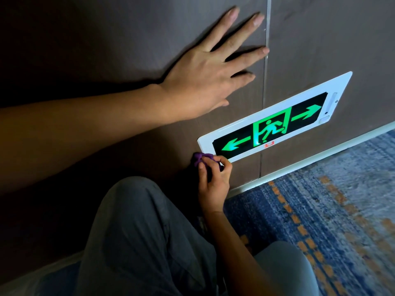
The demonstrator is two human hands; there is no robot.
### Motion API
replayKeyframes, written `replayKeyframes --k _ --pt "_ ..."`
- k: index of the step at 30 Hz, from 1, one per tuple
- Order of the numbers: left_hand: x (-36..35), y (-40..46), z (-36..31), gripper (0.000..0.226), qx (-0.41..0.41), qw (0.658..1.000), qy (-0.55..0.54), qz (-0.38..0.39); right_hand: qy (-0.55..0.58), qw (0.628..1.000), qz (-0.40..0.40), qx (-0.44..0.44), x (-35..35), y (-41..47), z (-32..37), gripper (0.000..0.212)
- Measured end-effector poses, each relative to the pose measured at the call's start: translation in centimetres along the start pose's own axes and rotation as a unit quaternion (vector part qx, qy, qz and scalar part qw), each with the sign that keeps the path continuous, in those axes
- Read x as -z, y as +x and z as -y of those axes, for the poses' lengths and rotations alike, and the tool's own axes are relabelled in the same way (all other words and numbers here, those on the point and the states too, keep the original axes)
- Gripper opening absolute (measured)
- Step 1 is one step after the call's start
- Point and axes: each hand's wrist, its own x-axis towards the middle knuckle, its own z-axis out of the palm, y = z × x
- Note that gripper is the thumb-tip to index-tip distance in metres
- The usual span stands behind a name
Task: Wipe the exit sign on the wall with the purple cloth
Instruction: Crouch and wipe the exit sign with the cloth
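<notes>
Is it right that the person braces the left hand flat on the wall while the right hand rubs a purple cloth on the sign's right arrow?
Not quite. The head view shows the purple cloth at the exit sign's lower left corner, beside the left arrow. The rest holds.

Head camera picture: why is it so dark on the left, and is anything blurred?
Head view: the lit green exit sign glows against the dim brown wall; the left side falls into deep shadow; the blue patterned carpet looks smeared; straight edges tilt from wide-angle distortion.
</notes>
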Motion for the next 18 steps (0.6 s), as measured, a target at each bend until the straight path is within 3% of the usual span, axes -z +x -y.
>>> replayKeyframes --k 4,12,18 --pt "0.0 0.0 0.1 0.068 -0.003 1.000 0.008 -0.003 0.014 0.999 0.016 -0.032 0.6 -0.4 -0.4 0.016" --pt "-0.4 0.1 0.1 0.070 0.002 1.000 -0.005 -0.023 0.085 0.990 -0.107 0.045 1.6 3.1 4.8 0.019" --pt "-0.5 0.0 0.2 0.070 -0.001 1.000 -0.013 -0.020 0.057 0.994 -0.088 0.032 0.6 2.8 2.7 0.020"
